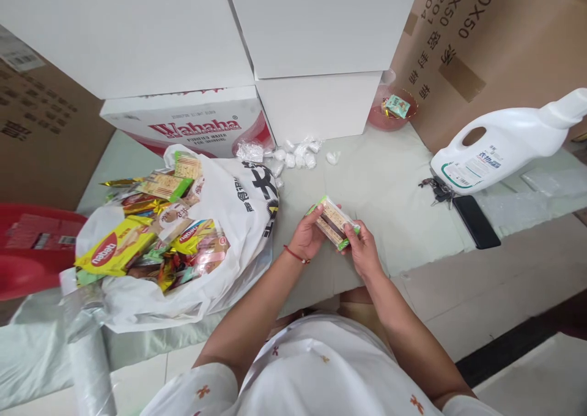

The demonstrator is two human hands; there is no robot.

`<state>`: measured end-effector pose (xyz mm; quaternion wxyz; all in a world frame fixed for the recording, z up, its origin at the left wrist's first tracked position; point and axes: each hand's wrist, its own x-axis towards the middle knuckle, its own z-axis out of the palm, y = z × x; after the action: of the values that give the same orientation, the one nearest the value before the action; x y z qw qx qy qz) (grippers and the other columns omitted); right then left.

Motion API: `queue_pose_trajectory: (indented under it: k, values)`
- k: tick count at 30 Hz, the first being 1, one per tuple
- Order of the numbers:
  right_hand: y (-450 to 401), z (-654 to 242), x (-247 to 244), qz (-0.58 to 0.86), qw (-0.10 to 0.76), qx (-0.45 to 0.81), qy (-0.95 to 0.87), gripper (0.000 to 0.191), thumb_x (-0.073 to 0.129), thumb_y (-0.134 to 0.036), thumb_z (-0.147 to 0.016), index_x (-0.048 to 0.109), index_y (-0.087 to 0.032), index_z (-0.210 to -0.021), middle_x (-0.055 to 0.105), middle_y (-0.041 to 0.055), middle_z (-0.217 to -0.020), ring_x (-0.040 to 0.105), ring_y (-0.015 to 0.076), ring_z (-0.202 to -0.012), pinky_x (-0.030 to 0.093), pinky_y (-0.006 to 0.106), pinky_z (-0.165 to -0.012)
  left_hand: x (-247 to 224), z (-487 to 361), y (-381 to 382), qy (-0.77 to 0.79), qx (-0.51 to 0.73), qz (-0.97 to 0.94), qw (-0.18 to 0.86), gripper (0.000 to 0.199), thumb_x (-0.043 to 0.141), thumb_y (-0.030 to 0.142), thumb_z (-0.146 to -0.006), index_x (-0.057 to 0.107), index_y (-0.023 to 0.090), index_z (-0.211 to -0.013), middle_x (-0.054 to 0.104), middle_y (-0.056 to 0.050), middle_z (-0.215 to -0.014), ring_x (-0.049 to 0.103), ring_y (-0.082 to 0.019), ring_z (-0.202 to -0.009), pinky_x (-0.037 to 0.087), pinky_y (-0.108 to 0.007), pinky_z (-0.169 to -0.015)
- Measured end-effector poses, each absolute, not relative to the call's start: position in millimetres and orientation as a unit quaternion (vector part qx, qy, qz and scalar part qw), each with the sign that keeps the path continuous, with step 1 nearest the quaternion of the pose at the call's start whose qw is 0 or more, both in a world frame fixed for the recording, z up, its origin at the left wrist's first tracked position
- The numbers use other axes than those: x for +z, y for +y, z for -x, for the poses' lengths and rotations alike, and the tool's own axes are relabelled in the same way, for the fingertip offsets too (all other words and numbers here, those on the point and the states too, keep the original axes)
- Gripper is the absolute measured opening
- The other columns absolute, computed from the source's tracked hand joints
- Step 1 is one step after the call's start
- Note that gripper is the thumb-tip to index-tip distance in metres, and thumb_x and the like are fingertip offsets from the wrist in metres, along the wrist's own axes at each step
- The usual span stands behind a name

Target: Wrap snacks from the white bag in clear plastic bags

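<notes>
Between my two hands is a packet of sandwich crackers (334, 221), in clear wrap with green ends and a dark filling line. My left hand (308, 234) grips its left end, thumb on top; a red string bracelet circles that wrist. At the packet's lower right end, my right hand (364, 248) pinches the green edge. To the left lies an open white plastic bag (229, 220) full of wrapped snacks. A yellow snack packet (117, 248) and similar green-ended cracker packets (165, 185) rest on top of the pile.
Small clear-wrapped bundles (298, 153) lie behind my hands, near a Wahaha carton (192, 122). A white detergent bottle (499, 141), keys (438, 189) and a black phone (477, 221) are at the right. A red bowl (380, 119) holds small packets; a red basin (27, 269) stands at far left.
</notes>
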<state>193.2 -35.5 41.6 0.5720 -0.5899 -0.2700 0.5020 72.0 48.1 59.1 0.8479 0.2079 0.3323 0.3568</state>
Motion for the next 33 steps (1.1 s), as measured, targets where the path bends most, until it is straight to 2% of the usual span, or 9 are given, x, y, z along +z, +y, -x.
queue_pose_trajectory:
  k: [3,6,10,14,19,22,25,28,33]
  values:
    - [-36.7,-202.3,42.3,0.576,0.548,0.513,-0.323,0.040,0.068,-0.060,-0.084,0.066,-0.024,-0.100,0.070,-0.0002,-0.084,0.066,0.0178,-0.073,0.054,0.028,-0.062,60.4,-55.1,61.4,0.351,0.354,-0.250,0.830,0.046,0.088,0.047,-0.066,0.070,0.012,-0.089,0.069,-0.003,-0.081,0.064,-0.014,-0.073,0.053,-0.025,-0.068]
    - [-37.9,-203.1,43.3,0.551,0.562,0.525,-0.324,0.039,0.068,-0.059,-0.085,0.067,-0.024,-0.103,0.073,0.0014,-0.097,0.067,0.0203,-0.089,0.054,0.031,-0.081,59.0,-46.8,64.2,0.374,0.363,-0.285,0.805,0.044,0.092,0.036,-0.062,0.065,0.015,-0.090,0.066,0.002,-0.078,0.061,-0.010,-0.069,0.052,-0.022,-0.066]
    - [-39.6,-199.1,40.2,0.515,0.608,0.551,-0.247,0.040,0.067,-0.061,-0.084,0.064,-0.025,-0.102,0.073,0.0033,-0.102,0.068,0.0230,-0.093,0.054,0.034,-0.082,56.0,-40.7,57.9,0.391,0.321,-0.305,0.807,0.056,0.096,0.034,-0.056,0.061,0.018,-0.097,0.068,0.002,-0.084,0.065,-0.012,-0.071,0.053,-0.024,-0.066]
    - [-42.6,-200.8,31.5,0.534,0.602,0.527,-0.274,0.043,0.065,-0.061,-0.086,0.065,-0.023,-0.106,0.073,0.0031,-0.101,0.065,0.0226,-0.097,0.052,0.034,-0.089,57.1,-35.1,54.7,0.397,0.240,-0.384,0.798,0.052,0.096,0.035,-0.054,0.066,0.013,-0.090,0.071,-0.002,-0.083,0.066,-0.015,-0.072,0.051,-0.025,-0.065]
    - [-40.5,-210.4,35.4,0.556,0.556,0.511,-0.347,0.037,0.063,-0.059,-0.089,0.067,-0.025,-0.102,0.071,0.0002,-0.091,0.064,0.0203,-0.088,0.050,0.031,-0.083,56.9,-40.3,46.9,0.397,0.293,-0.408,0.768,0.046,0.098,0.027,-0.049,0.068,0.012,-0.081,0.069,0.001,-0.072,0.060,-0.010,-0.065,0.046,-0.021,-0.063]
    - [-35.4,-215.7,48.7,0.517,0.580,0.548,-0.309,0.040,0.066,-0.059,-0.087,0.066,-0.028,-0.111,0.072,0.0015,-0.106,0.065,0.0212,-0.097,0.052,0.033,-0.087,52.3,-47.8,40.9,0.383,0.355,-0.330,0.786,0.044,0.096,0.030,-0.055,0.068,0.013,-0.085,0.072,0.001,-0.076,0.064,-0.011,-0.069,0.049,-0.022,-0.067]
    - [-31.0,-213.6,58.7,0.467,0.621,0.577,-0.250,0.057,0.072,-0.060,-0.081,0.058,-0.032,-0.129,0.065,0.0035,-0.131,0.062,0.0233,-0.116,0.053,0.038,-0.096,47.4,-58.1,35.9,0.376,0.399,-0.226,0.805,0.044,0.092,0.037,-0.063,0.070,0.016,-0.095,0.075,-0.001,-0.086,0.068,-0.014,-0.074,0.052,-0.025,-0.070]
    - [-27.8,-202.1,57.2,0.458,0.649,0.554,-0.247,0.070,0.084,-0.049,-0.072,0.056,-0.030,-0.133,0.065,0.0050,-0.133,0.058,0.0238,-0.125,0.047,0.041,-0.107,45.7,-70.7,28.4,0.371,0.445,-0.169,0.797,0.043,0.090,0.039,-0.067,0.071,0.016,-0.099,0.076,-0.001,-0.091,0.069,-0.014,-0.078,0.052,-0.024,-0.071]
    - [-25.1,-185.5,44.7,0.488,0.682,0.506,-0.202,0.045,0.079,-0.048,-0.078,0.068,-0.025,-0.115,0.073,0.0042,-0.116,0.064,0.0236,-0.115,0.044,0.043,-0.109,50.0,-82.4,14.3,0.331,0.464,-0.178,0.802,0.038,0.088,0.036,-0.070,0.072,0.016,-0.098,0.077,-0.003,-0.100,0.070,-0.017,-0.092,0.050,-0.027,-0.087]
